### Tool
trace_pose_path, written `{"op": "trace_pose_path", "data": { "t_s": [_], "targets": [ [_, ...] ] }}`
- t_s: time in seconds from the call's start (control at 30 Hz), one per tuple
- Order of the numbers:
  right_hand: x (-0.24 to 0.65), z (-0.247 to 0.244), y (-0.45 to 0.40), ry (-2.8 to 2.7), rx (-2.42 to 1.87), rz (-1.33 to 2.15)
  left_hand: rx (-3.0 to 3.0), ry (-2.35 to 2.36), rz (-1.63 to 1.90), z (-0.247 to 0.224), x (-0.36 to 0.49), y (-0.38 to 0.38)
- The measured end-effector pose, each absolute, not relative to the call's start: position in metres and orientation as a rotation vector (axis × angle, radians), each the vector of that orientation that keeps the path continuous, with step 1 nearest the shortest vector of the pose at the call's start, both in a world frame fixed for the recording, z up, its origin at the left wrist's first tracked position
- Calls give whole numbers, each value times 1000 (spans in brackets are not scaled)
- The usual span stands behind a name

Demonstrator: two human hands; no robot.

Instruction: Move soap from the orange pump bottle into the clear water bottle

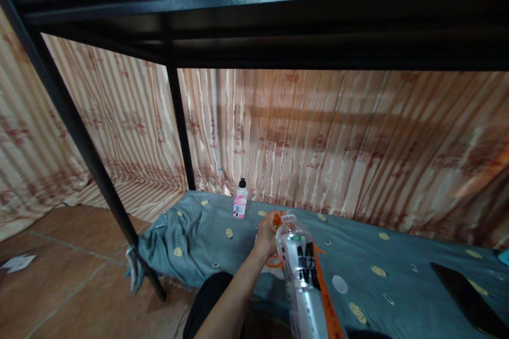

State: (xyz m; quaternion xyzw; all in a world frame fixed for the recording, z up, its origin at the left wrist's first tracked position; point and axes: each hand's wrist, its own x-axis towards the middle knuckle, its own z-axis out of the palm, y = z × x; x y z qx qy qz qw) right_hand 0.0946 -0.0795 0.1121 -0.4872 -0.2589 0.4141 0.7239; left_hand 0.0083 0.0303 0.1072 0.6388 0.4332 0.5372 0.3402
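My left hand [267,235] reaches out over the bed and is closed on a small orange object [277,220]. Its kind is unclear, since the bottle's neck partly covers it. Close in front of me, a clear plastic drink bottle [304,270] with a silver, black and orange label tilts up and away, its mouth uncapped beside my left hand. The lower end of that bottle runs out of the picture, and my right hand does not show. Under my left wrist lies something pale with orange lines [273,262], mostly hidden.
A pink-labelled bottle with a black cap [240,200] stands at the bed's back edge. A dark phone-like slab [471,296] and a white disc [339,284] lie on the grey-green sheet [382,254]. Black bunk frame bars [254,0] cross overhead; a post [85,140] rises left.
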Motion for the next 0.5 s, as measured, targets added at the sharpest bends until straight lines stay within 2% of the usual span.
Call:
{"op": "trace_pose_path", "data": {
  "t_s": [0.5],
  "targets": [
    [97,56,-48,-520,-967,784,1684,1164,1374,105,9,32]
  ]
}}
